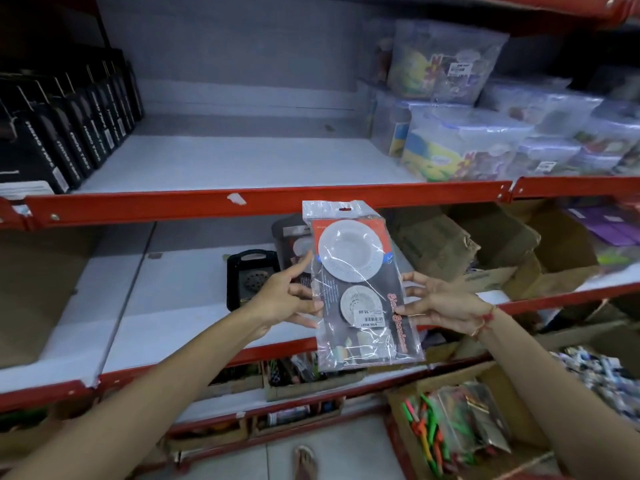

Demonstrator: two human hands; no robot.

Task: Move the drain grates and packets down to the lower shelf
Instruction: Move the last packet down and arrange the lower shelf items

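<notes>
Both hands, left hand (284, 299) and right hand (440, 303), are pinching a clear plastic sink-strainer packet (360, 285) by its side edges before the white lower shelf (166, 306); the next move is probably setting it beside the black drain grate (251, 277).

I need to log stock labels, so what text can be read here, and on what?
"Sink Strainer", red script, partly blurred: packet held in both hands.
"15.00": white price sticker on that packet; its barcode line is too small.
White lettering on the black boxes: too blurred.
Stickers on the plastic tubs: unreadable.
</notes>
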